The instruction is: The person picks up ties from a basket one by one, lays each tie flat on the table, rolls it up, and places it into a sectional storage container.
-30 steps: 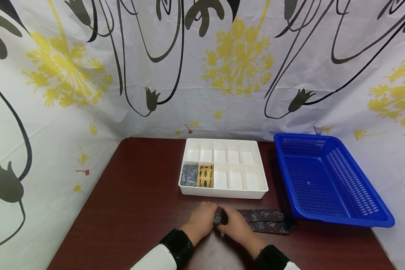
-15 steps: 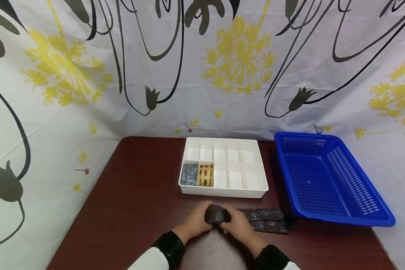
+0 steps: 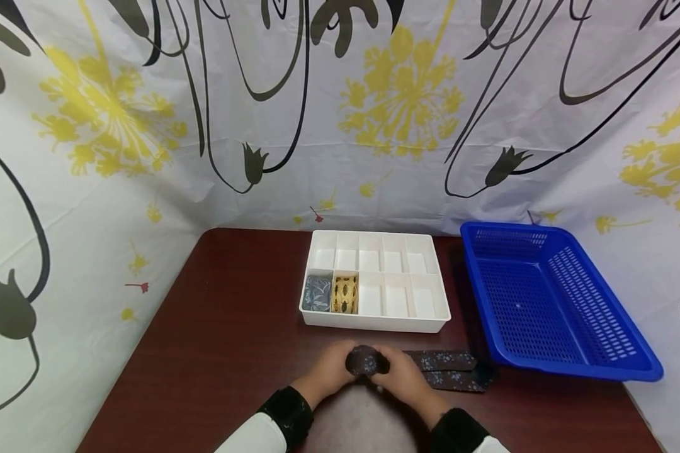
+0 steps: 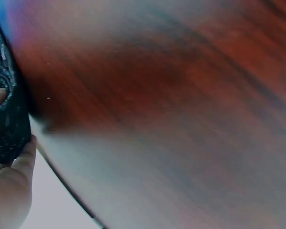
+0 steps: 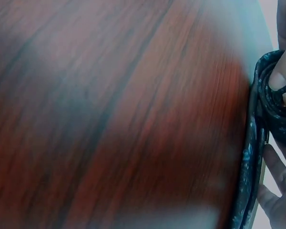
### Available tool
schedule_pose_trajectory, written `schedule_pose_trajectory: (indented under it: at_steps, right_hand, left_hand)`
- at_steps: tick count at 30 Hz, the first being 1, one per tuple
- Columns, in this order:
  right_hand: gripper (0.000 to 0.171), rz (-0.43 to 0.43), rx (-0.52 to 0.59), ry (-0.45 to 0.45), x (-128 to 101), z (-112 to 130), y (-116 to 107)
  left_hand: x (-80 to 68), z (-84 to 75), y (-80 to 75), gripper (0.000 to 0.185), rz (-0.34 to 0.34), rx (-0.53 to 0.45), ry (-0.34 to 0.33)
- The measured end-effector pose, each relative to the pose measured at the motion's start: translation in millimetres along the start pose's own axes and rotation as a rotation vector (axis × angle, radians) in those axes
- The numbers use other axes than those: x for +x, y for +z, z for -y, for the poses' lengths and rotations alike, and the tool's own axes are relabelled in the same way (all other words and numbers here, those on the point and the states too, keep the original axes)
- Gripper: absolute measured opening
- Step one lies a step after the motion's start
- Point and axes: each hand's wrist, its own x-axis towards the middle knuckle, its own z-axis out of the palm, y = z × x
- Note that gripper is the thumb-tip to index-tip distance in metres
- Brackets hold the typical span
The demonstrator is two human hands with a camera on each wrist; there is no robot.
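A dark necktie (image 3: 442, 361) with small pale blue flowers is partly wound into a coil (image 3: 365, 361), and its unrolled length lies doubled on the table to the right. My left hand (image 3: 332, 367) grips the coil's left side, and my right hand (image 3: 401, 376) holds its right side. In the right wrist view the coil (image 5: 276, 119) shows its spiral layers end-on, with fingertips (image 5: 282, 71) at its centre and the flat length running down from it. The left wrist view catches the other face of the coil (image 4: 9, 129) at its left edge.
Just beyond my hands stands a white divided box (image 3: 374, 323). Its front-left compartments hold a grey-blue patterned roll (image 3: 317, 294) and a yellow roll with a beetle-like print (image 3: 345, 294). A blue perforated basket (image 3: 561, 365) stands at the right, beside the necktie's far end.
My left hand has shifted slightly left and off the top of the coil, which shows more fully between both hands. The box and basket stay where they were.
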Motion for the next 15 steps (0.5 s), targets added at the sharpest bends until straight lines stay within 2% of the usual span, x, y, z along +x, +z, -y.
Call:
schedule_pose_trajectory:
  at_steps: [11, 15]
  right_hand:
    - [0.044, 0.011, -0.116, -0.145, 4.5, -7.9, -9.5]
    - [0.049, 0.026, -0.108, -0.145, 5.5, -7.9, -10.6]
  left_hand:
    - [4.6, -15.9, -0.2, 0.026, 0.017, 0.243, -0.022]
    - [7.5, -27.2, -2.5, 0.025, 0.031, 0.317, -0.057]
